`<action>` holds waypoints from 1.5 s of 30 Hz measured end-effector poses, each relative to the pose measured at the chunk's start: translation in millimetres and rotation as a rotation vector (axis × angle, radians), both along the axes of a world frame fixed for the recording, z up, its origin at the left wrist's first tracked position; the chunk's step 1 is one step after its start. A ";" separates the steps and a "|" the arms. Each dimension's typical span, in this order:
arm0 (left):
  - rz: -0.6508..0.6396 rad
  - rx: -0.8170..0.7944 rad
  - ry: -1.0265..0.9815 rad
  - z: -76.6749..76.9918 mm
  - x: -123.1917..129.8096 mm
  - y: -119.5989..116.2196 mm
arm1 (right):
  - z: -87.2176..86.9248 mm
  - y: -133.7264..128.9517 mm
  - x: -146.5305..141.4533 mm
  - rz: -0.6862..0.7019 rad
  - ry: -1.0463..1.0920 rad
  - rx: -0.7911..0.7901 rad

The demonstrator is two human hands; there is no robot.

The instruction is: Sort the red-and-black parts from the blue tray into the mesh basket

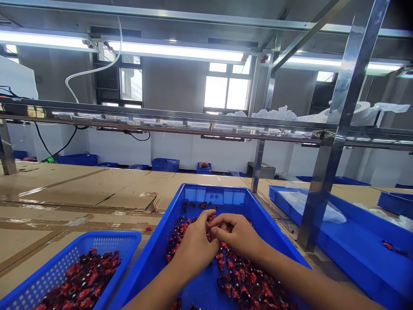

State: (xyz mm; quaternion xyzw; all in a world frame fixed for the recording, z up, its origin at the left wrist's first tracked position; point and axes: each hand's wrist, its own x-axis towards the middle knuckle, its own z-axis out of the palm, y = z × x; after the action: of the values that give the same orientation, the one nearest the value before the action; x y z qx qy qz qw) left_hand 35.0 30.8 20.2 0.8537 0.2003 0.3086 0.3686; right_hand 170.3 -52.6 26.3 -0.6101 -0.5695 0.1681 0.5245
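A large blue tray (206,286) stands in the middle, with many small red and black pieces (254,284) scattered in it. Over its middle, my left hand (200,239) is closed with thumb and index finger curved toward the other hand. My right hand (237,234) meets it from the right, its fingers pinched. Whatever lies between the fingertips is too small and hidden to name. At the lower left, a perforated blue basket (129,243) holds a heap of similar red and black pieces (87,280).
Brown cardboard (80,185) covers the table. A metal post (325,181) rises right of the tray, beside another blue tray (361,241) with a plastic bag (312,206) and a few pieces. A metal shelf rail (180,122) crosses above.
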 end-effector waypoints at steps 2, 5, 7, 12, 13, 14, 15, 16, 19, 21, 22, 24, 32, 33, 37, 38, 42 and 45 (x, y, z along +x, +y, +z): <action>0.014 0.000 0.007 1.9 0.2 -0.3 | 1.0 0.9 2.3 0.035 0.359 -0.039; 0.009 0.001 0.035 4.6 -0.4 0.1 | 2.6 0.6 9.5 0.169 0.811 -0.147; 0.003 -0.002 0.048 5.7 -1.1 0.2 | 3.2 -0.3 14.7 0.231 0.901 -0.182; -0.027 -0.010 0.089 5.6 -1.5 -0.3 | 3.1 -2.5 19.5 0.343 0.976 -0.161; -0.034 -0.006 0.095 5.1 -1.4 -0.2 | 3.0 -2.7 19.3 0.370 0.982 -0.158; -0.039 0.001 0.098 4.5 -1.3 0.1 | 3.0 -2.9 18.9 0.397 0.986 -0.156; -0.043 0.009 0.101 3.9 -1.2 0.4 | 2.9 -3.0 18.5 0.424 0.988 -0.156; -0.044 0.018 0.105 3.2 -1.1 0.8 | 2.9 -3.1 18.1 0.451 0.988 -0.157; -0.047 0.034 0.126 1.7 -0.9 1.9 | 2.8 -3.0 16.9 0.522 0.981 -0.162; -0.056 0.044 0.138 0.9 -1.1 2.0 | 2.6 -3.1 16.1 0.556 0.972 -0.157; -0.062 0.051 0.140 0.6 -1.3 1.8 | 2.4 -3.3 15.8 0.568 0.967 -0.154; -0.073 0.062 0.140 -0.3 -1.7 1.2 | 2.1 -4.0 15.4 0.585 0.958 -0.147; -0.121 0.047 0.131 -1.5 -2.4 0.6 | -1.3 -3.7 17.2 0.611 0.914 -0.151; -0.120 0.047 0.131 -0.7 -2.8 0.3 | -1.7 -3.6 17.4 0.611 0.906 -0.153; -0.122 0.043 0.102 4.1 -4.7 -2.6 | -2.4 -3.9 17.6 0.600 0.883 -0.162; -0.118 0.045 0.090 5.5 -4.9 -3.4 | -2.3 -4.0 17.6 0.596 0.880 -0.164; -0.071 0.080 0.039 11.4 -3.8 -5.9 | -0.6 -4.0 18.8 0.585 0.875 -0.155; -0.027 0.085 -0.023 17.4 -3.7 -8.6 | 1.1 -4.1 21.4 0.560 0.875 -0.143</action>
State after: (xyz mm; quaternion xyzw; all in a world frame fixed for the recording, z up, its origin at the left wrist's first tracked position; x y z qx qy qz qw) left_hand 31.3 22.2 37.7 0.8676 0.1711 0.3218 0.3383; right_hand 191.7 -56.8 27.4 -0.3414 -0.4258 0.5795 0.6053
